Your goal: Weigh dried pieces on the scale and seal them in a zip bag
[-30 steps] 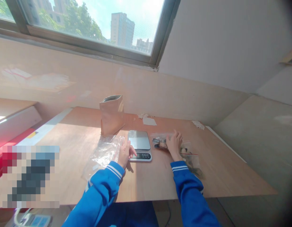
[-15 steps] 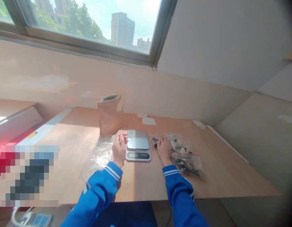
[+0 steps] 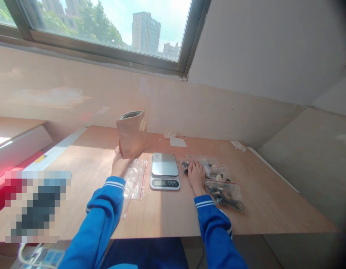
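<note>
My left hand [image 3: 119, 163] reaches to the foot of an upright brown stand-up pouch [image 3: 132, 133] with an open top, its fingers against the pouch's lower left side. Whether the fingers grip it is hidden. My right hand [image 3: 195, 174] lies flat, fingers together, on a clear zip bag [image 3: 200, 164] with dark and pale pieces inside. Between my hands sits a small digital kitchen scale [image 3: 164, 175] with a bare steel platform. Empty clear zip bags [image 3: 135, 177] lie just right of my left wrist.
More filled clear bags [image 3: 227, 191] lie to the right of my right hand. Scraps of white paper [image 3: 177, 141] rest near the back wall of the wooden table [image 3: 268, 201]. A window runs above. A blurred patch covers the lower left.
My left hand has left the scale's front left corner and moved left and back to the base of the brown pouch. My right hand slid a little left on the filled bag.
</note>
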`<action>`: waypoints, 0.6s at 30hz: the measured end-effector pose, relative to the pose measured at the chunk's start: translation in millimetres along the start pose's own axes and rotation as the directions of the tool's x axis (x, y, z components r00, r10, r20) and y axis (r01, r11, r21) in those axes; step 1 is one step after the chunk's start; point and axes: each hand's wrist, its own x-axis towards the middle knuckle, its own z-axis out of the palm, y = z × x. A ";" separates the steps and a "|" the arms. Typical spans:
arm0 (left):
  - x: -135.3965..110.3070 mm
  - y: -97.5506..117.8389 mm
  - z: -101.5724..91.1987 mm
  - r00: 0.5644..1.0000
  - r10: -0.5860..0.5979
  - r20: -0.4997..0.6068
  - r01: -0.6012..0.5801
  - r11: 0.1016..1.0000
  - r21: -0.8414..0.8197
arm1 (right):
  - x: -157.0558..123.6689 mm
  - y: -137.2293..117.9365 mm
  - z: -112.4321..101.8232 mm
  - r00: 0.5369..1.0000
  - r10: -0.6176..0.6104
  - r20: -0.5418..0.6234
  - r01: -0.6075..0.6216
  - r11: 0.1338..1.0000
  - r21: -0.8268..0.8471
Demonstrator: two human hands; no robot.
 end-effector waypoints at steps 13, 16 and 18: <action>2.2 -14.5 2.6 0.968 0.250 -0.012 -0.251 0.968 -0.016 | -4.9 -75.3 -61.2 0.972 -0.159 -0.172 0.224 0.852 0.474; 0.2 -15.7 4.7 0.972 0.235 0.018 -0.233 0.970 -0.061 | -4.7 -120.1 -92.3 0.926 -0.338 -0.170 0.376 0.771 0.513; -0.8 -17.2 7.2 0.974 0.226 0.027 -0.223 0.971 -0.089 | -3.8 -139.9 -102.8 0.890 -0.427 -0.161 0.447 0.748 0.490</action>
